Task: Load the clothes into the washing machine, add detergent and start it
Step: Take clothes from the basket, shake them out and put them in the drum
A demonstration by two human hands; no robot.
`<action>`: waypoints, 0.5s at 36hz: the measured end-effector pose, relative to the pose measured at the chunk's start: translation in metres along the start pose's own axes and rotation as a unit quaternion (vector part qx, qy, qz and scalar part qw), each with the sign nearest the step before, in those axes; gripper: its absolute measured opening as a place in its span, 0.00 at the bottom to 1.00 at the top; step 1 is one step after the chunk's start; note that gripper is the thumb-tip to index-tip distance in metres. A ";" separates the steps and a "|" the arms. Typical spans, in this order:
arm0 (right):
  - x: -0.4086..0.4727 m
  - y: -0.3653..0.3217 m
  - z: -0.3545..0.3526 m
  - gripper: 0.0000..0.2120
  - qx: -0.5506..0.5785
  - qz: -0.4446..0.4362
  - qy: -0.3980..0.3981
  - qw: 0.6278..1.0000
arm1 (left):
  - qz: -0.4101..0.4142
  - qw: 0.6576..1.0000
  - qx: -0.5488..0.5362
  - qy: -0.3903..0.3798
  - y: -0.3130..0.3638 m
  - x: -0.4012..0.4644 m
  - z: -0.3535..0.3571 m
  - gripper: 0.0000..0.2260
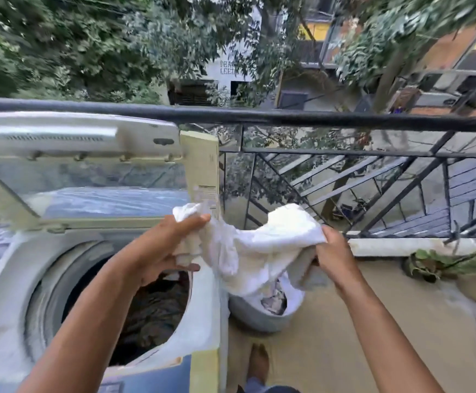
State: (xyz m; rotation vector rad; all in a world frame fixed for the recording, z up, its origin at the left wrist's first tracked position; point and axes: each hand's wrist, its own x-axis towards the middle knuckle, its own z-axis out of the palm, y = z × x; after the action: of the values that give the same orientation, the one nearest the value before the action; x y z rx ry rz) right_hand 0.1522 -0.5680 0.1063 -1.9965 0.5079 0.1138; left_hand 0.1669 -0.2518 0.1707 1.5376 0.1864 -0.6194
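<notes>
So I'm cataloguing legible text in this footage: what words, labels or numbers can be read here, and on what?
"DR..." over "LEED...": partial letters on the white building wall, rest hidden by leaves.
Printed strip on the washing machine lid: blurred, unreadable.
Label on the lid's side edge: too small to read.
Nothing legible on the white cloth.

Soft, even daylight outdoors, overcast feel, no hard shadows anywhere. White cloth [259, 245] blows out to near featureless highlights. Washer drum [151, 313] interior dark, detail inside muddy. Raised lid [83, 165] shows pale reflections on its clear panel. Motion blur smears the trees [75, 46] and upper corners. Strong wide-angle distortion: railing [287, 116] bows, edges stretch. Both forearms soft, slightly smeared at the bottom.
</notes>
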 end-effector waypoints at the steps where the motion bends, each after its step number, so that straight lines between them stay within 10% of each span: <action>1: -0.007 -0.013 -0.005 0.19 0.001 -0.015 -0.003 1.000 | -0.011 0.999 0.046 0.011 -0.011 -0.003 -0.010 0.20; 6: -0.048 -0.075 -0.006 0.17 0.049 -0.085 -0.037 0.995 | -0.017 0.982 0.156 0.107 -0.047 -0.022 -0.040 0.23; 13: -0.093 -0.129 0.067 0.18 0.252 -0.126 -0.152 0.947 | 0.115 0.993 0.032 0.010 -0.054 -0.056 -0.070 0.46; 18: -0.105 -0.142 0.135 0.31 0.236 -0.147 -0.224 0.934 | 0.185 0.974 0.110 0.067 -0.059 -0.070 -0.091 0.36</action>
State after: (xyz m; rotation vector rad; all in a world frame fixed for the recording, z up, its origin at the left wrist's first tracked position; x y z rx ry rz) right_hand 0.1328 -0.3640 0.1921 -1.4863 -0.0625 0.2300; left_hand 0.1043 -0.1418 0.1485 1.7733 -0.0712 -0.2459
